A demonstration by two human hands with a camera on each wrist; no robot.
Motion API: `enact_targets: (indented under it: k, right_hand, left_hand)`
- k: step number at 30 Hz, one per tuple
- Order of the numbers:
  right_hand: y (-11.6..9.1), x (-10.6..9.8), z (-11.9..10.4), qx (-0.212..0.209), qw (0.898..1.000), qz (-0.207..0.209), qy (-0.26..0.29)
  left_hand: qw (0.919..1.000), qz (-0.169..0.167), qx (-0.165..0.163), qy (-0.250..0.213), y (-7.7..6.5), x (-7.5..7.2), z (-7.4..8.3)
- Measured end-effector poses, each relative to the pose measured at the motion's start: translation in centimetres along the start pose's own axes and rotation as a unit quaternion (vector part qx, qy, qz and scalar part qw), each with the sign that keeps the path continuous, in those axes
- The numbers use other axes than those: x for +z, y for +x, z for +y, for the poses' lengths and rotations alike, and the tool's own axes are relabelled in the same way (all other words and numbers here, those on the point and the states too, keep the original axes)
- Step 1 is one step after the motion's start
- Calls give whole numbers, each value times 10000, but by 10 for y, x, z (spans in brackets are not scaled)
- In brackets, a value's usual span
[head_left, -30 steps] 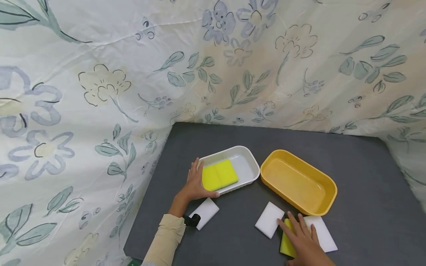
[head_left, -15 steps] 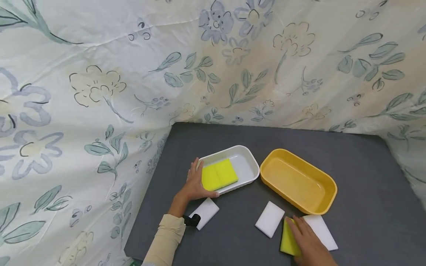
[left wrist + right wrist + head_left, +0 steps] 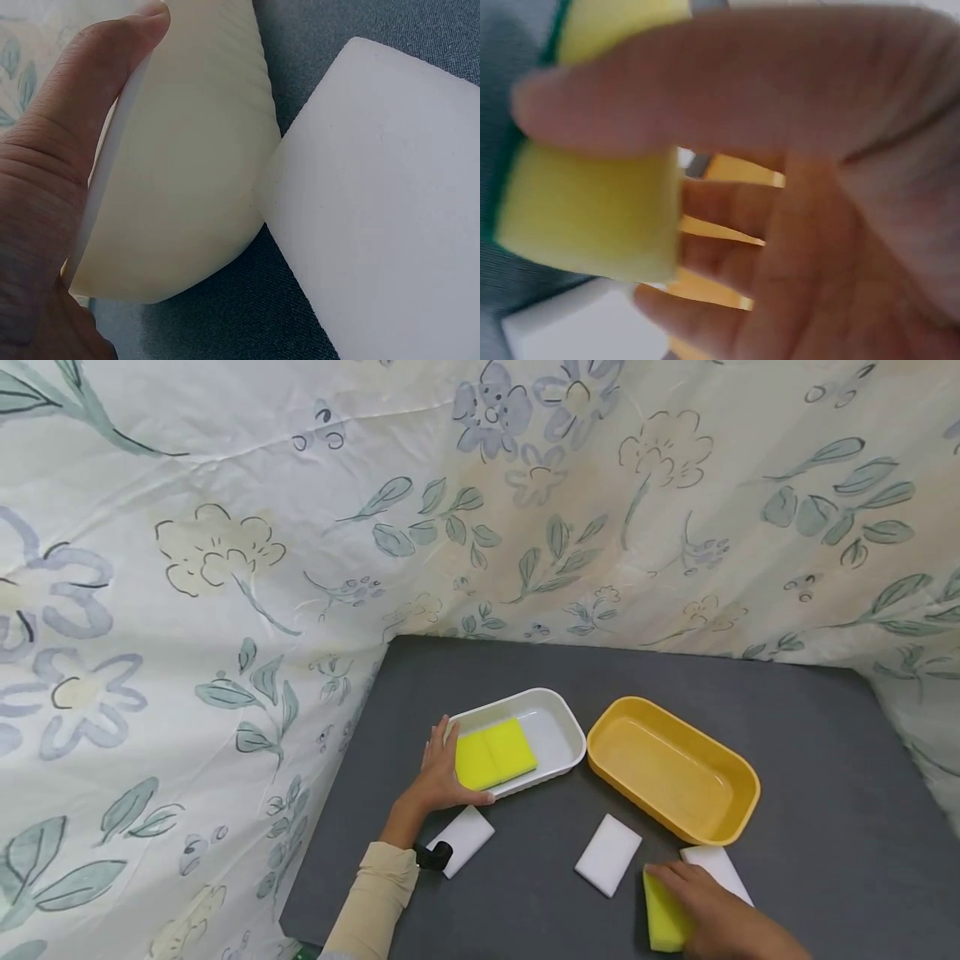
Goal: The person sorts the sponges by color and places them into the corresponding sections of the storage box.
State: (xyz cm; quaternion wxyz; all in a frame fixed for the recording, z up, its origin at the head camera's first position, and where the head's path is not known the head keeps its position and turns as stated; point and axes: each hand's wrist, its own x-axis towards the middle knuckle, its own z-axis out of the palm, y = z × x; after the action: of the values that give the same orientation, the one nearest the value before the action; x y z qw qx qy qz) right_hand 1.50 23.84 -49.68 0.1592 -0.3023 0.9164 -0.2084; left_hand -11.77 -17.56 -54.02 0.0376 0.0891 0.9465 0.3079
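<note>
My left hand (image 3: pixel 442 775) grips the left end of a white tray (image 3: pixel 557 739), its thumb (image 3: pixel 82 82) along the near rim in the left wrist view. Inside that tray two yellow sponges (image 3: pixel 495 754) lie side by side. At the lower right my right hand (image 3: pixel 708 910) pinches a yellow sponge (image 3: pixel 663 917) by its edges. In the right wrist view this sponge shows a dark green scouring layer (image 3: pixel 508 176), with the thumb across one side and fingers partly behind it. Part of a white sponge-like block (image 3: pixel 722 870) is hidden by the right hand.
A yellow tray (image 3: pixel 675 768) stands right of the white one, close to it. One white block (image 3: pixel 609 856) lies in front of the yellow tray. Another white block (image 3: pixel 468 837) lies below the left hand, near the white tray. A flowered cloth (image 3: pixel 480 552) hangs behind the dark table (image 3: pixel 810 760).
My right hand has gone from spread fingers over the yellow sponge to gripping it, and the sponge has tilted and shifted slightly right and toward me. The left hand has stayed put.
</note>
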Motion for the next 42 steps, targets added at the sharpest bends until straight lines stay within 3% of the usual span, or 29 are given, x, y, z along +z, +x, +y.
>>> enact_targets:
  k: [4, 7, 13, 17, 24, 32, 42]
  right_hand:
    - [5, -11, -4, -189, 9971, -471, 560]
    - [13, -19, -9, -603, 9946, -487, 685]
    - [39, -38, -24, -951, 9936, -314, 530]
    - [62, -47, -33, -1195, 9927, 29, 182]
    - [96, -48, -34, -1013, 9947, 168, -50]
    - [122, -51, -36, -1201, 9910, 548, -215]
    - [153, -56, -36, -1046, 9905, 537, -719]
  left_hand:
    - [10000, -79, -5, -39, 1, -3, 0]
    - [9998, -126, 36, -113, 2, -5, 1]
    - [9998, -170, -4, -83, 6, -8, 0]
    - [9998, -183, -44, -77, 6, -10, 0]
    - [9999, -114, 60, -78, 5, -10, 3]
    - [9999, -76, 34, -107, 5, -6, 0]
    - [9999, -113, 45, -77, 5, -5, -1]
